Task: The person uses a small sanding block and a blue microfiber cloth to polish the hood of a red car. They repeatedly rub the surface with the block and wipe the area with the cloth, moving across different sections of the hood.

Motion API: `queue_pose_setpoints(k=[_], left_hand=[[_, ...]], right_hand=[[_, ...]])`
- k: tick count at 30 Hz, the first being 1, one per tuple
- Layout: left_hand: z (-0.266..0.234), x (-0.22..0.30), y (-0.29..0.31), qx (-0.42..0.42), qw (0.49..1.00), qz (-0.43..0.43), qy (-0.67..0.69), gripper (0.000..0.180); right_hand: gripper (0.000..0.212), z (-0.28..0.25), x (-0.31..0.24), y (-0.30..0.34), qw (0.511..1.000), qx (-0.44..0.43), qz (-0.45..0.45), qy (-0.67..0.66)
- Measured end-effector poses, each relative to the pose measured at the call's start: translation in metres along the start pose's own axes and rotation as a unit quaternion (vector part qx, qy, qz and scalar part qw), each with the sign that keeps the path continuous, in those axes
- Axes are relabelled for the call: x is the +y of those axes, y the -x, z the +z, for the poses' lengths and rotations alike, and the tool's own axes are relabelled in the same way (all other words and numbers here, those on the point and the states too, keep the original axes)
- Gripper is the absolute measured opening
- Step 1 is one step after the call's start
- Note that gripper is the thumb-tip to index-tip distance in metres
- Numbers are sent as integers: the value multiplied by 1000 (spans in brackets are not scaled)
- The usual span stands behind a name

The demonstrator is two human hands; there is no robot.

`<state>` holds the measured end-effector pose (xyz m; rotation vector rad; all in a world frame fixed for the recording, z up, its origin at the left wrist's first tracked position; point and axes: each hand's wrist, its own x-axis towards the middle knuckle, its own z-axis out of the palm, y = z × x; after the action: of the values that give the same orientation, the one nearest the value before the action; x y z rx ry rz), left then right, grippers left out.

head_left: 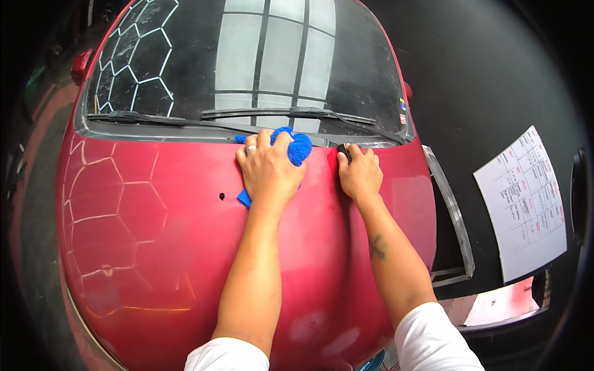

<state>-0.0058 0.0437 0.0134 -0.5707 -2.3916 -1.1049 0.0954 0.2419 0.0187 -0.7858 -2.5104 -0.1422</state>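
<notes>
Both my hands rest near the rear edge of a red car hood (pixel 192 247), just below the windshield. My left hand (pixel 267 166), with a ring on one finger, presses a bunched blue microfiber cloth (pixel 301 149) onto the paint. Parts of the cloth poke out past the fingers and beside the wrist. To its right, my right hand (pixel 361 174) is closed around a small black block-like piece (pixel 344 152) held against the hood. My fingers cover most of that piece, so its exact kind and underside are hidden.
Wiper arms (pixel 291 113) lie across the base of the dark windshield (pixel 192 68), close beyond my hands. The hood has a small dark hole (pixel 222 196). On the right, a white sheet with a written table (pixel 523 210) stands against a dark wall.
</notes>
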Motion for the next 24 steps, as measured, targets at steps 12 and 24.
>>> queue_pose_setpoints(k=[12, 24], left_hand=[[3, 1, -1, 6, 1000, -4, 23, 42], [2, 2, -1, -10, 1000, -10, -3, 46]], right_hand=[[41, -6, -8, 1, 996, -91, -8, -21], [41, -3, -2, -1, 999, 32, -25, 2]])
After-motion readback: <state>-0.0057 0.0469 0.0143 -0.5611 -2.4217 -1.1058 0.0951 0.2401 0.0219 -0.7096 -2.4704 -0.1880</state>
